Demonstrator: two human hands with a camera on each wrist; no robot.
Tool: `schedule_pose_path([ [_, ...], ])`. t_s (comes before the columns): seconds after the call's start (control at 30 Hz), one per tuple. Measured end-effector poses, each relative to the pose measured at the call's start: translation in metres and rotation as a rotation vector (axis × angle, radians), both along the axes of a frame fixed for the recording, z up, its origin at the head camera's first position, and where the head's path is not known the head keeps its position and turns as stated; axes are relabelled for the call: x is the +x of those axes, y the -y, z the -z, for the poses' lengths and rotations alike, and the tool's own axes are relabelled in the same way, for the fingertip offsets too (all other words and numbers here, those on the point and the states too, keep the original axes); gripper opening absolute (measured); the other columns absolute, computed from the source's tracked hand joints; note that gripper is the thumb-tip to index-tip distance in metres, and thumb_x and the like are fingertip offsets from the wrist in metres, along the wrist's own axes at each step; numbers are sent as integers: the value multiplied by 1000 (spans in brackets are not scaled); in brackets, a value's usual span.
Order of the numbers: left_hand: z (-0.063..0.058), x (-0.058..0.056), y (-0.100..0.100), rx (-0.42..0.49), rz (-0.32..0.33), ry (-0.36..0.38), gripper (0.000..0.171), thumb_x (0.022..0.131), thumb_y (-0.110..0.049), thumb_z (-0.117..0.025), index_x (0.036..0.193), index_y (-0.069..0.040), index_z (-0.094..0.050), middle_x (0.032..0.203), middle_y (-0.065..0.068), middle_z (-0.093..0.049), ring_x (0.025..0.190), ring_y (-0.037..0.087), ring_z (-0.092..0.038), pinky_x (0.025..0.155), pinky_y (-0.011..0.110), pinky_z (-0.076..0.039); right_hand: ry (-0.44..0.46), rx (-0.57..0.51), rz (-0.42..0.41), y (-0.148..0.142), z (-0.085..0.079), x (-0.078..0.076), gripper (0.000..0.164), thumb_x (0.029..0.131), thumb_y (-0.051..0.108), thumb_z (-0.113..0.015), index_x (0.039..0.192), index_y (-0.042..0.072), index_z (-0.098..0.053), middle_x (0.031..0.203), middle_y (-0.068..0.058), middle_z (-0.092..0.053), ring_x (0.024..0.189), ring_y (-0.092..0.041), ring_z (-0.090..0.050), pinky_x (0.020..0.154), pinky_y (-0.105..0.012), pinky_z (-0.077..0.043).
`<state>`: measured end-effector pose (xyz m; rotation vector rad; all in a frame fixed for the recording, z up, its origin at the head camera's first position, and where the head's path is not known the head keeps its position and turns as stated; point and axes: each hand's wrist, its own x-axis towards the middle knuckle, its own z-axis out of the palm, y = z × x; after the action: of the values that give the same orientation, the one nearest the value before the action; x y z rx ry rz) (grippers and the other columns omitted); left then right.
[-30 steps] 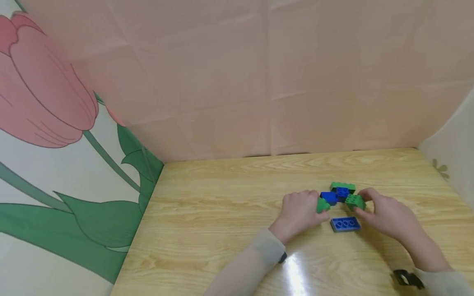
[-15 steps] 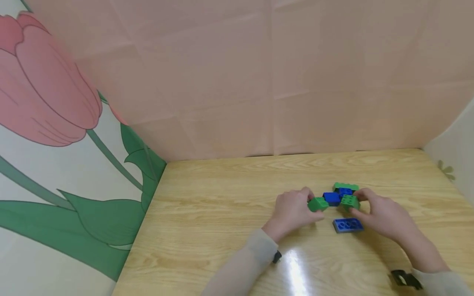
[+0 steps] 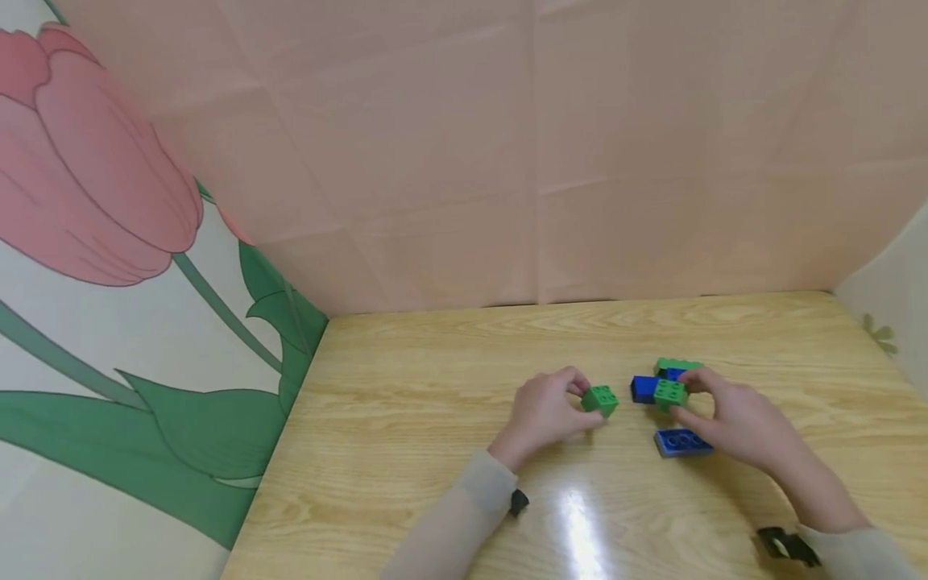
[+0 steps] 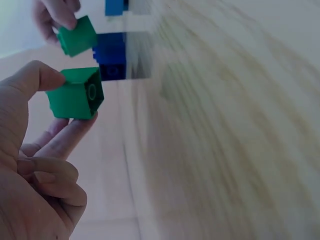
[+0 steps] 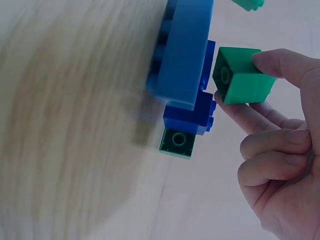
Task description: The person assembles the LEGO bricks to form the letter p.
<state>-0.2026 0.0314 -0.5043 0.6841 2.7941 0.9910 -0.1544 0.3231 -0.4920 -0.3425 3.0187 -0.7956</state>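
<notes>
My left hand (image 3: 542,411) pinches a green toy building brick (image 3: 600,400) between thumb and fingers. Its studs face up in the head view, while the left wrist view shows its hollow underside. A second green brick (image 3: 670,394) is pinched by my right hand (image 3: 747,423); in the right wrist view that brick (image 5: 247,82) is raised above the table, hollow underside showing. It overlaps a blue brick (image 3: 643,390) behind it. Nearer to me lies a longer blue brick (image 3: 683,442), tubes up, partly covered by the right fingers.
Behind the right hand's brick are another blue brick (image 3: 674,374), mostly hidden, and a long green brick (image 3: 677,365). The wooden table (image 3: 435,403) meets a pink cloth backdrop (image 3: 435,201) at the back. A tulip-printed panel (image 3: 109,177) stands at the left.
My left hand has moved left with its green brick, away from the blue bricks. The right hand has shifted slightly left with its brick, which now overlaps the blue one.
</notes>
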Motion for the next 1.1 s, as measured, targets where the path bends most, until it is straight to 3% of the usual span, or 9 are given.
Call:
schedule_pose_path([
  [0.27,10,-6,23,49,-37,14,35,81,-42,-89,106,-31,-67,105,-22,-71,99,7,-66,85,31,-47,-8,-30,-12,7,-7,2,55,98,37,-73,133,-1,-54,118,-26,-68,52,-10,-46,47,-31,-40],
  [0.47,15,-11,40,82,-40,46,35,80,-38,-90,106,-32,-67,107,-19,-73,103,9,-67,92,36,-47,-33,-42,-40,15,-10,-1,52,98,38,-73,130,1,-56,117,-25,-69,64,-12,-53,53,-31,-43],
  [0.7,14,-15,51,46,-14,67,34,83,-36,-88,108,-32,-66,114,-16,-74,106,11,-68,87,33,-49,-47,-84,-66,21,-10,-3,52,97,35,-75,132,1,-56,124,-31,-67,56,-14,-51,47,-31,-40],
  [0.83,14,-18,54,-5,6,69,35,83,-36,-88,111,-31,-66,117,-16,-74,109,11,-67,90,34,-50,-56,-103,-83,23,-7,-5,53,97,35,-76,132,-1,-57,124,-32,-66,78,-36,-71,62,-47,-56],
  [0.93,15,-19,56,-29,18,84,36,83,-36,-88,112,-31,-66,118,-16,-73,114,12,-66,95,37,-49,-62,-110,-92,24,-4,-6,53,97,34,-76,131,-1,-58,123,-32,-67,104,-48,-69,78,-62,-56],
  [1.1,16,-22,57,-56,31,107,36,83,-35,-87,112,-32,-66,121,-13,-73,117,15,-65,97,38,-49,-57,-121,-95,25,-3,-6,51,97,34,-76,130,-1,-59,124,-31,-67,107,-49,-68,81,-63,-55],
])
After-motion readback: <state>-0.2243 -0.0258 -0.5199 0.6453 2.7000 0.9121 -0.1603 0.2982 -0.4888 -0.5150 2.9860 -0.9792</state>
